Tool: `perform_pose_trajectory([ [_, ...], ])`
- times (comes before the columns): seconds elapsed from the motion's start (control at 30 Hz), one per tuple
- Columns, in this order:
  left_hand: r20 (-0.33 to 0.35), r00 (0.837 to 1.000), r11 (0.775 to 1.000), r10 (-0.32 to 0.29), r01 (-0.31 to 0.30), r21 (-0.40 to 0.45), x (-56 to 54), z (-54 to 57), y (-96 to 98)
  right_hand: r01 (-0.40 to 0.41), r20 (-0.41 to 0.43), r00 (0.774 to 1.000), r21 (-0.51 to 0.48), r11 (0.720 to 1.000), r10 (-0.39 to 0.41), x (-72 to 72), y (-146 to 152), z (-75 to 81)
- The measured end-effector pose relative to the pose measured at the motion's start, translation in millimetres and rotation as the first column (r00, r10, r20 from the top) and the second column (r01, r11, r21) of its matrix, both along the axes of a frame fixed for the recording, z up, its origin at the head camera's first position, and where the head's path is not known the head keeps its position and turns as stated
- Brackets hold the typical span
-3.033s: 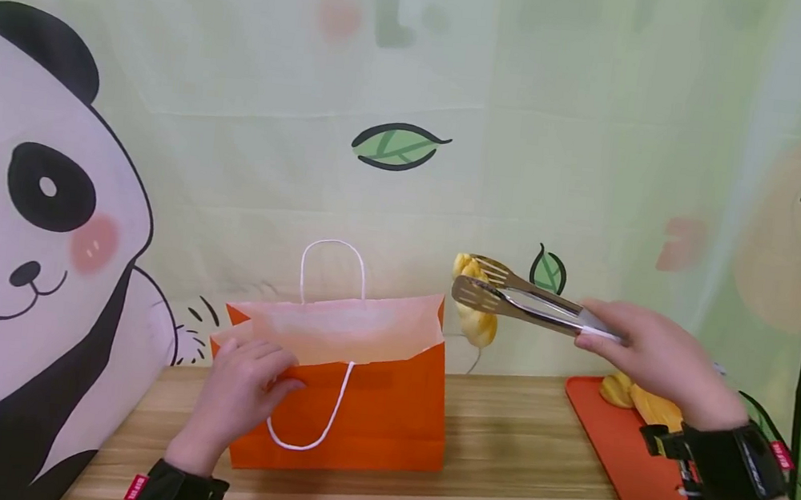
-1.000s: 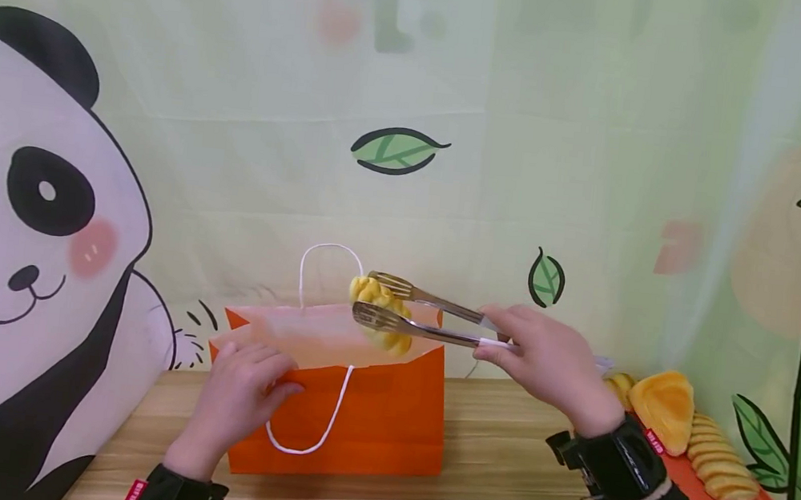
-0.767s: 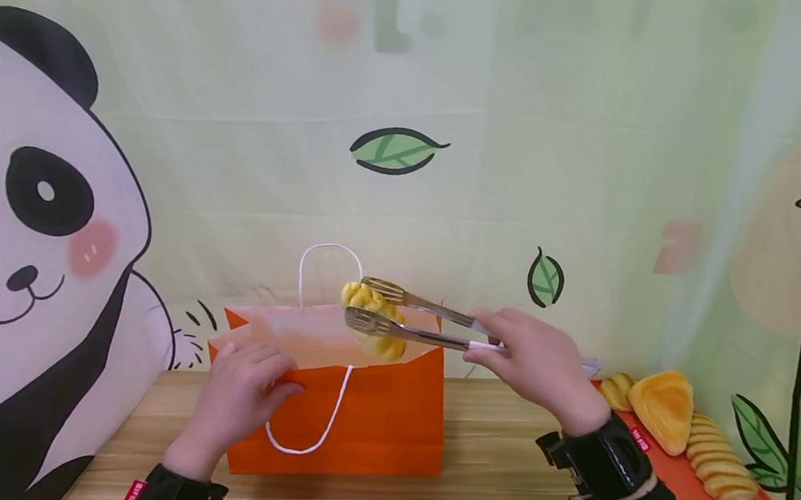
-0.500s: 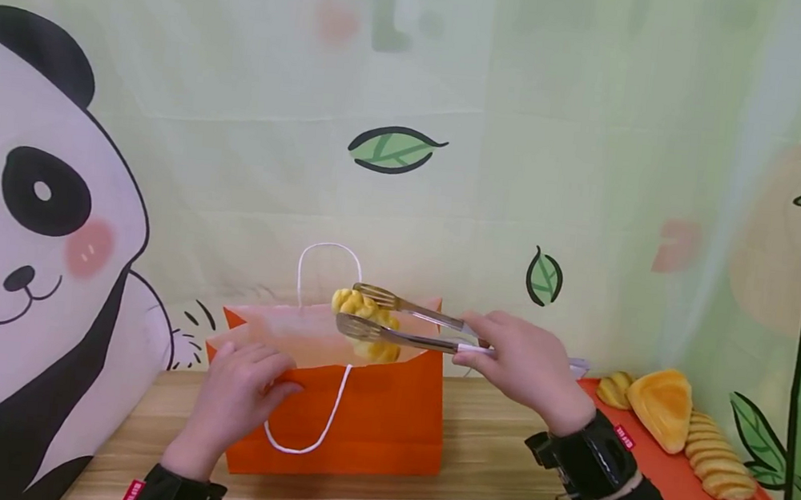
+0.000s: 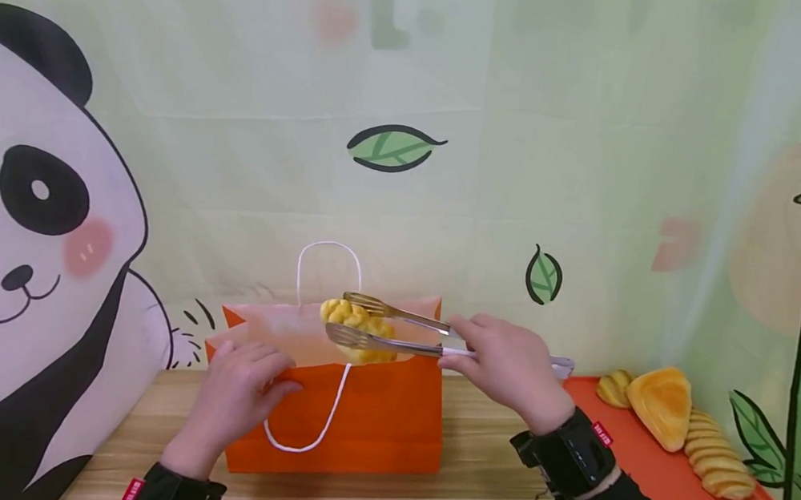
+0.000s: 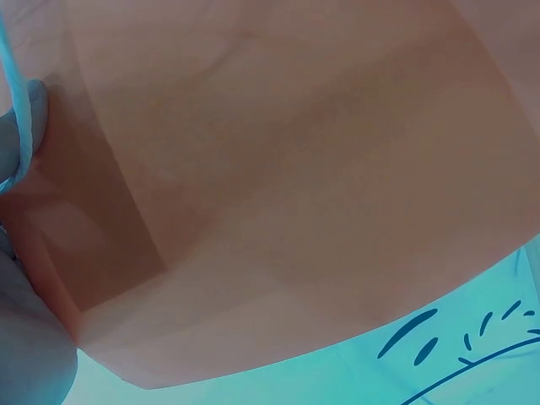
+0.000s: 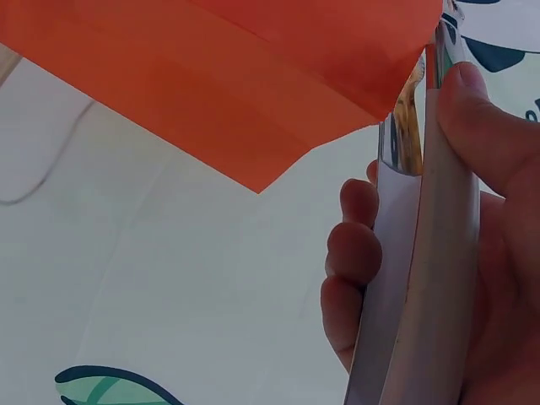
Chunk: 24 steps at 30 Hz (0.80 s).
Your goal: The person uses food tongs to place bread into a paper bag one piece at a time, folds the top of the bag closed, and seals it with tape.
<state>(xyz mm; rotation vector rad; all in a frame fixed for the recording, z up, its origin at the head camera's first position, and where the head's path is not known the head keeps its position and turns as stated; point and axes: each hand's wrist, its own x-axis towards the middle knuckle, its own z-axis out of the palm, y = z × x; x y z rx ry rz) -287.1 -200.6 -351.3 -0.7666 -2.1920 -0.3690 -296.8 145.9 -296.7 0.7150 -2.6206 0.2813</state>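
Your right hand (image 5: 505, 365): curled round tongs (image 5: 391, 346) | bread (image 5: 370, 324): between their tips, at the orange bag (image 5: 369, 424)'s mouth | your left hand (image 5: 246, 380): pinching its rim | risk: slackened squeeze could drop bread; low carry could snag your rim.

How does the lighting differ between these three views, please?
Head: bright, even, with a soft shadow on the wooden table before the orange paper bag; left wrist: backdrop and left hand tinted bluish; right wrist: dimmer, tongs glinting along their metal.
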Motion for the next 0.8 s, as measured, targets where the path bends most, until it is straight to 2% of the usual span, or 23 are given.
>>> perform_pose_trajectory([
  [0.2,0.008,1.0,1.0,-0.002,0.002,0.002,-1.0,-0.7,-0.6,0.001,-0.004,1.0,-0.005,1.0,-0.001,1.1,-4.6,1.1],
  [0.43,-0.019,1.0,1.0,-0.008,0.008,-0.002,-2.1,-2.0,-1.2,-0.015,-0.004,1.0,-0.069,0.997,0.015,-0.5,-5.0,-0.6],
  [0.8,-0.036,0.999,1.0,-0.01,0.01,0.009,-1.5,-1.9,-0.4,-0.023,0.013,1.0,-0.102,0.994,0.025,1.8,6.6,-4.7],
])
